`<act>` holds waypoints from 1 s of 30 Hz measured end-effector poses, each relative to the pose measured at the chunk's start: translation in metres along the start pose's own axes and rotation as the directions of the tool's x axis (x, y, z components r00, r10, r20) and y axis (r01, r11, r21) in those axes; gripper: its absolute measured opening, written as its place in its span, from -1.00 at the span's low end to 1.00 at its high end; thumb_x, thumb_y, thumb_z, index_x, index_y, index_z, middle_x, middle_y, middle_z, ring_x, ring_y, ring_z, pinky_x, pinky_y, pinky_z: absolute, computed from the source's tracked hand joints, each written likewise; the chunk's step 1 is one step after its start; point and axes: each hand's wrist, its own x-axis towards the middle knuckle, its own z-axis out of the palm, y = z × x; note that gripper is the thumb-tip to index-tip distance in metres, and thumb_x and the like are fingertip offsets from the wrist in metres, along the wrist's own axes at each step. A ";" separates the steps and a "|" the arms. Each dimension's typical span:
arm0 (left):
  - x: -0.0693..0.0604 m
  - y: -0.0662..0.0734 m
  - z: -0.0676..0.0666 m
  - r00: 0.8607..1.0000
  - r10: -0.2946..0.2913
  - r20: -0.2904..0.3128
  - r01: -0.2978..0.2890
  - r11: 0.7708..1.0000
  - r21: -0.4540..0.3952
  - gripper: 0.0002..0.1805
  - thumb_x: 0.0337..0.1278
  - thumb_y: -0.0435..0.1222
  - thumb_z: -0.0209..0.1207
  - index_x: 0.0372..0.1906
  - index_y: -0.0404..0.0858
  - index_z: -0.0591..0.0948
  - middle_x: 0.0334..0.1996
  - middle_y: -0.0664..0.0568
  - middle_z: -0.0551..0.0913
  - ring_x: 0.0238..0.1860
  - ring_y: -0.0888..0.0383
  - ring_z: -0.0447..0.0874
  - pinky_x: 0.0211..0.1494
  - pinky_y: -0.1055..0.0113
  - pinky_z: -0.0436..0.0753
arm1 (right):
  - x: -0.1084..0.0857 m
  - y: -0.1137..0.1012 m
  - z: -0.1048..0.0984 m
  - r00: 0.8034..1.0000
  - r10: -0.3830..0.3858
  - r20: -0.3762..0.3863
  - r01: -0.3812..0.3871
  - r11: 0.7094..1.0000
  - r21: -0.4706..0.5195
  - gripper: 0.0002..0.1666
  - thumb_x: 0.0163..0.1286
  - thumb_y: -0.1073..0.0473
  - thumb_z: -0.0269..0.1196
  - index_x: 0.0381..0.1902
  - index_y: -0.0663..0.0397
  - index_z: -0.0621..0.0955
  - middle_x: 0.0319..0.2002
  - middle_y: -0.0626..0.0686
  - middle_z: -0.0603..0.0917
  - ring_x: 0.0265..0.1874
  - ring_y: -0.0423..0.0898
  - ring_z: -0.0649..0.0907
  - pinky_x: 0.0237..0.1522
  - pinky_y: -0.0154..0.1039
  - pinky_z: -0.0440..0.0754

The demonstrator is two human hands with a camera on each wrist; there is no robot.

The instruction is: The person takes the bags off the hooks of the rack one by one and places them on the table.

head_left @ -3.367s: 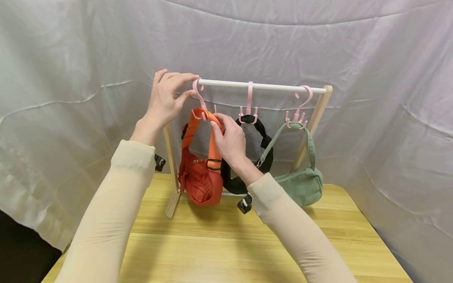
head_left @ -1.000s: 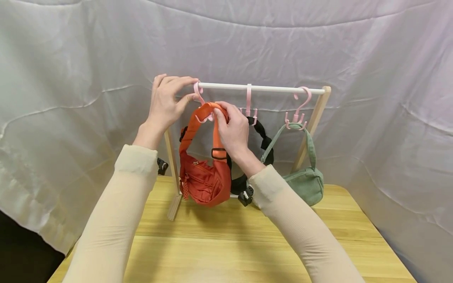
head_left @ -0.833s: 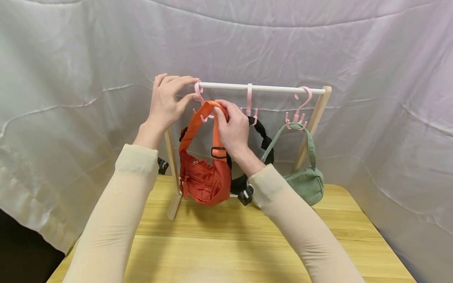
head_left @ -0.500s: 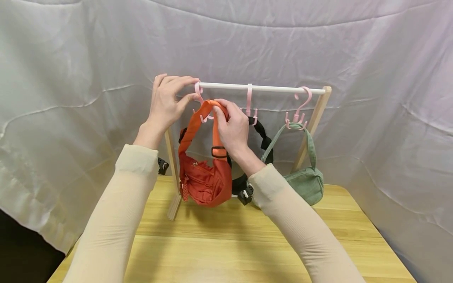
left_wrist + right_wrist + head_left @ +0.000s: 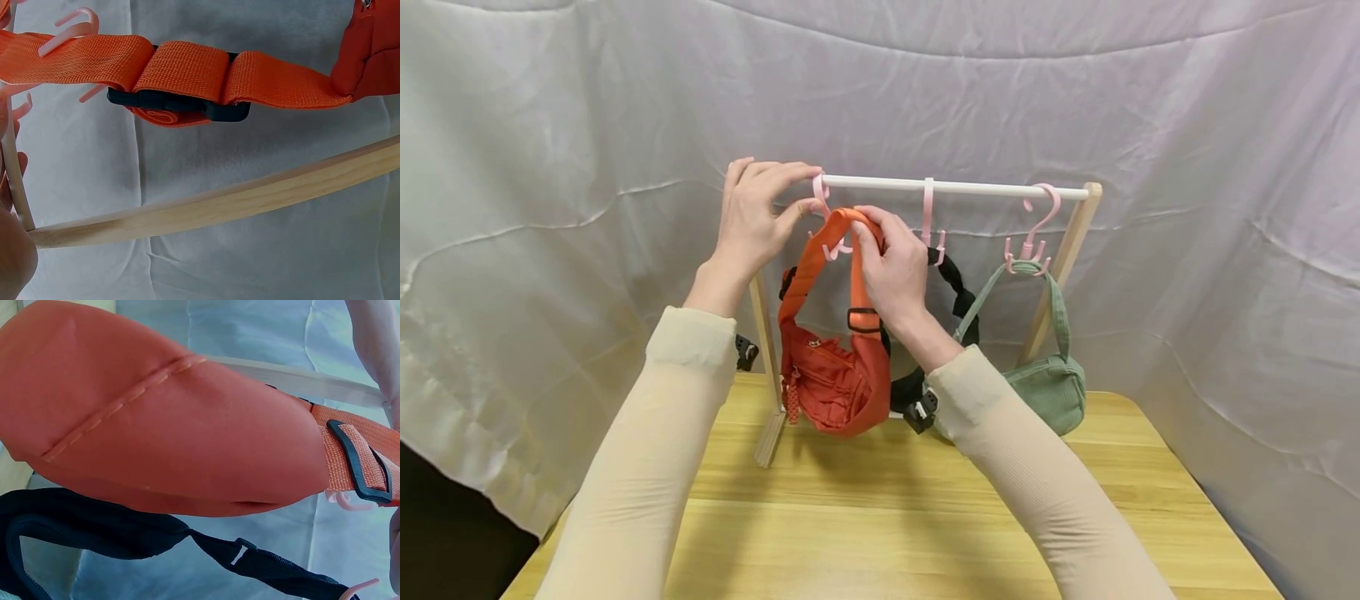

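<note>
At the left end of the rack's white rail, my left hand (image 5: 751, 208) pinches a pink hook (image 5: 821, 192) between thumb and fingers. The fingers of my right hand (image 5: 897, 271) pinch the top of the orange strap (image 5: 811, 265) of a red bag (image 5: 842, 387). The strap's loop stands above the hook's lower prongs, some of which show inside the loop; whether it touches them I cannot tell. A black buckle (image 5: 169, 102) on the strap shows in the left wrist view. In the right wrist view the red bag (image 5: 181, 437) hangs close to the camera.
A black bag (image 5: 955, 279) hangs from the middle pink hook (image 5: 928, 208), partly behind my right hand and the red bag. The green bag (image 5: 1047, 392) hangs from the right hook (image 5: 1047, 208). The rack's wooden leg (image 5: 767, 437) stands on a wooden table (image 5: 850, 533), with grey curtain behind.
My right hand has lifted the orange strap upward and slightly right, so its top has risen off the hook's prongs. The red bag shifted right with it. My left hand keeps hold of the hook.
</note>
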 end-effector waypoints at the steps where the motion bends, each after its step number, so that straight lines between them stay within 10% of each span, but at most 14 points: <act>1: 0.000 0.000 0.000 1.000 -0.001 -0.001 0.001 1.000 -0.002 -0.48 0.12 -0.09 0.45 0.18 -0.19 0.75 0.07 -0.08 0.78 0.09 -0.11 0.62 0.39 0.02 0.26 | 0.000 0.000 0.000 1.000 -0.003 -0.001 0.003 1.000 0.002 -0.70 0.57 0.17 0.25 0.10 0.26 0.71 -0.08 0.19 0.77 -0.35 0.00 0.68 -0.37 -0.21 0.65; 30: -0.001 -0.002 0.001 0.999 -0.035 0.010 0.034 0.999 0.007 -0.47 0.11 -0.05 0.43 0.18 -0.16 0.75 0.09 -0.07 0.77 0.12 -0.10 0.61 0.45 0.07 0.23 | 0.004 -0.003 0.001 0.994 -0.103 -0.036 0.105 0.992 0.074 -0.70 0.51 0.20 0.32 0.08 0.28 0.73 -0.10 0.20 0.79 -0.41 -0.05 0.66 -0.43 -0.33 0.55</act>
